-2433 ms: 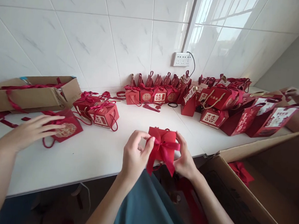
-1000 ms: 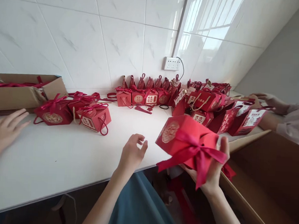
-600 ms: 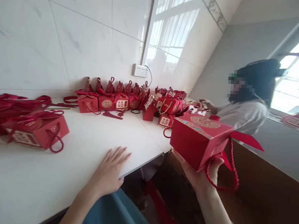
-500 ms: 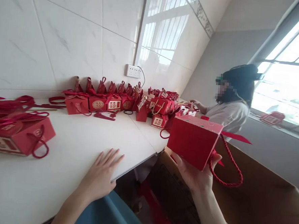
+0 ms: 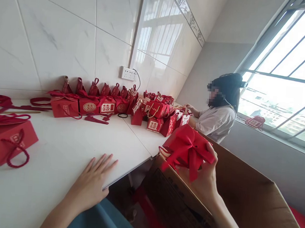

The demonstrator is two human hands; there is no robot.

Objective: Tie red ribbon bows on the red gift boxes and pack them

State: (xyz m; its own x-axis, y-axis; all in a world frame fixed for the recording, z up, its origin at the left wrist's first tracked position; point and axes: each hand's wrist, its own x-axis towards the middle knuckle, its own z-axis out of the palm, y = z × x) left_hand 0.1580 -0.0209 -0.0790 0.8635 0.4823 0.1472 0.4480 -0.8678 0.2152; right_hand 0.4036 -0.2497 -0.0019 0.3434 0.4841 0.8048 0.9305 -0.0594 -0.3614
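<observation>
My right hand (image 5: 202, 175) grips a red gift box (image 5: 182, 148) with a large red ribbon bow facing me. The box is above the near-left rim of a big cardboard box (image 5: 244, 174), close to the table corner. My left hand (image 5: 94, 179) lies flat on the white table (image 5: 70, 146) at its front edge, fingers spread, holding nothing. Beyond the hands, a red box with a square gold-and-white label (image 5: 155, 125) sits among several other red boxes.
At the left is a large red box with a rope handle (image 5: 13, 141). Several small red boxes line the tiled wall, near a black ring (image 5: 122, 115). A person in a light shirt (image 5: 216, 121) stands beyond the cardboard box. Another red box (image 5: 255, 122) rests on the windowsill.
The held box has turned, so its bow now shows instead of a plain red face, and sits slightly lower. The view has shifted; my left hand stays flat on the table.
</observation>
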